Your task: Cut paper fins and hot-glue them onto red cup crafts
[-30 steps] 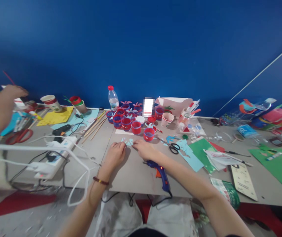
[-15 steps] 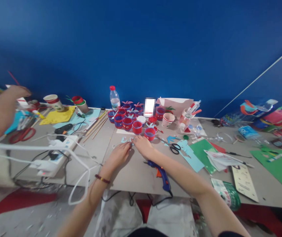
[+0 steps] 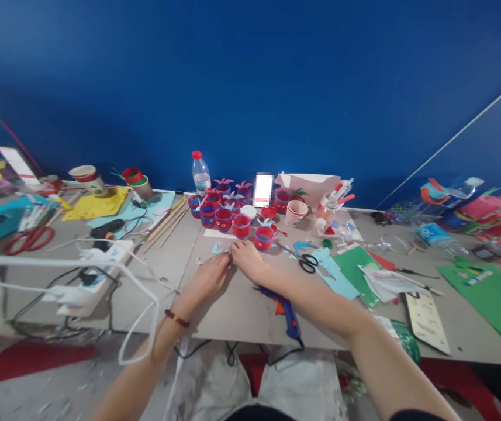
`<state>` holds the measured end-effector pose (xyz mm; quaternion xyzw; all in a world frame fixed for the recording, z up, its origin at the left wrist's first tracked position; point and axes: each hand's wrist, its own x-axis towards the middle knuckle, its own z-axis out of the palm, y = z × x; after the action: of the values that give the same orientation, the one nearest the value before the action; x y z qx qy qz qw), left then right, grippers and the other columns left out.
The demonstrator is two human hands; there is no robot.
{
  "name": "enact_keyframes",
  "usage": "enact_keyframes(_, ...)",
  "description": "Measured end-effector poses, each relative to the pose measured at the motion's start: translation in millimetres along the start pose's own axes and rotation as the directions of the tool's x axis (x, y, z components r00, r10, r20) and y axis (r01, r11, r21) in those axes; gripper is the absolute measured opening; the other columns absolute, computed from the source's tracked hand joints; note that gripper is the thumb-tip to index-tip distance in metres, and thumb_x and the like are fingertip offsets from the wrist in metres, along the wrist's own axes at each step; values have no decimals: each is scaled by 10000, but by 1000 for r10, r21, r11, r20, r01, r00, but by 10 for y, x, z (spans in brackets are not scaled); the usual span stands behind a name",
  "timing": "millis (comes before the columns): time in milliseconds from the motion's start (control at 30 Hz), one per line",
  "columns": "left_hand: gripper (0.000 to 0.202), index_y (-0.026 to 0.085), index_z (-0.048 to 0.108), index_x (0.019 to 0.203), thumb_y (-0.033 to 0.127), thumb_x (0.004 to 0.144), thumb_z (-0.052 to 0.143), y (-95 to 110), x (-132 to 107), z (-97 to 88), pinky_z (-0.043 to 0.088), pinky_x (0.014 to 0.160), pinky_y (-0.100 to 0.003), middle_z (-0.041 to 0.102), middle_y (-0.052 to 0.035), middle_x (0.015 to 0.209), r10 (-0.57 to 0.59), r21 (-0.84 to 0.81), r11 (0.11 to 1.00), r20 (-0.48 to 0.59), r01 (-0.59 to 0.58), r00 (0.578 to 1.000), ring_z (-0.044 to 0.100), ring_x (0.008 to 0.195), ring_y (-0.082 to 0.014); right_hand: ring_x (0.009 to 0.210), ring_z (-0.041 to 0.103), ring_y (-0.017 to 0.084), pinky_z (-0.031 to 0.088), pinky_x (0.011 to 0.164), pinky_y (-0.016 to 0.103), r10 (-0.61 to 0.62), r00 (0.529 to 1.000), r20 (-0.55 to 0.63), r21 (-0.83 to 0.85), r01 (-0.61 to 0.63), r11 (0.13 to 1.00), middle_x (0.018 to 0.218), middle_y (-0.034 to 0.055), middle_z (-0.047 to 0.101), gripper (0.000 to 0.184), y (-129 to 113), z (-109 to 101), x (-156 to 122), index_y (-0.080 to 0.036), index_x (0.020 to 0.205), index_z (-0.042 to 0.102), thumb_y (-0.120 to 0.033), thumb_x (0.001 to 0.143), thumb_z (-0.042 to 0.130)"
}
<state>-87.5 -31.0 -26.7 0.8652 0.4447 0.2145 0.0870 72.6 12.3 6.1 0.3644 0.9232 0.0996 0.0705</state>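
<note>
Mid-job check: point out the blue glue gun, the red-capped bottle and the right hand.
Blue glue gun (image 3: 290, 317), head view: on its handle.
Red-capped bottle (image 3: 201, 174), head view: on its body.
Right hand (image 3: 248, 260), head view: on its back.

Power strip (image 3: 101, 278) near counter's (image 3: 232, 313) front edge, left; red-capped bottle (image 3: 201, 169) by back edge; green sheet (image 3: 496, 310) by front edge, far right.

The left hand (image 3: 210, 276) and right hand (image 3: 250, 261) nearly meet beside blue paper (image 3: 217, 248).
</note>
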Motion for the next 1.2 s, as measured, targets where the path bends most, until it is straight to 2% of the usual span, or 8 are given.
enact_keyframes(267, 232, 192, 513, 1041, 82, 862, 415, -4, 0, 6, 496, 932, -393, 633, -108, 1095, 5, -9, 1000, 4, -5, 1000, 600, 1069, -230, 957, 537, 258, 438, 761, 380, -50, 998, 24, -89, 52, 995, 1039, 154, 630, 234, -58, -27, 62, -94, 991, 667, -43, 874, 470)
enact_keyframes(467, 198, 188, 516, 1027, 112, 884, 401, 36, 2, -51, 506, 907, -386, 638, -112, 1081, -11, -4, 1000, 10, 11, 1000, 611, 1040, -228, 958, 534, 269, 433, 722, 377, -23, 999, 37, -111, 27, 993, 1077, 179, 614, 334, -40, -88, 116, -71, 1017, 655, 19, 866, 370)
enact_keyframes(633, 240, 182, 516, 1104, 166, 922, 362, 62, -19, -61, 501, 930, -396, 637, -115, 1115, -37, -18, 999, 10, 37, 999, 607, 1074, -228, 1009, 541, 258, 453, 794, 367, -39, 998, 51, -28, 41, 999, 1077, 160, 640, 320, 44, -172, 175, -95, 997, 674, 0, 873, 395)
enact_keyframes(800, 315, 187, 461, 1235, 189, 937, 359, -10, -47, 31, 497, 937, -406, 620, -128, 1186, -78, -80, 994, -14, 77, 997, 598, 1105, -233, 1035, 560, 243, 496, 786, 342, -20, 997, 81, 79, 14, 997, 1157, 180, 612, 328, 124, -212, 100, -81, 1139, 619, -50, 896, 401)
enact_keyframes(900, 286, 187, 471, 1201, 183, 934, 368, -48, -56, 54, 514, 888, -393, 639, -117, 1115, -91, -87, 992, -35, 88, 995, 623, 1019, -225, 1054, 561, 233, 514, 778, 317, 6, 995, 101, 124, -18, 992, 1219, 170, 575, 365, 132, -239, 9, -107, 1235, 558, -84, 913, 387)
enact_keyframes(1033, 249, 182, 497, 1145, 177, 929, 372, -41, -46, 9, 497, 918, -403, 631, -115, 1101, -70, -32, 997, -92, 67, 993, 601, 1051, -227, 1086, 539, 245, 531, 775, 328, 32, 993, 116, 167, -52, 985, 1264, 166, 538, 394, 117, -258, -62, -118, 1276, 519, -84, 911, 376)
enact_keyframes(1200, 220, 181, 527, 1089, 177, 924, 381, -32, -29, -7, 503, 897, -412, 641, -118, 1048, -76, 14, 997, -72, 77, 995, 616, 1001, -230, 1121, 506, 253, 522, 840, 369, 62, 993, 99, 234, -84, 969, 1279, 172, 518, 416, 93, -224, -58, -113, 1288, 500, -49, 898, 369)
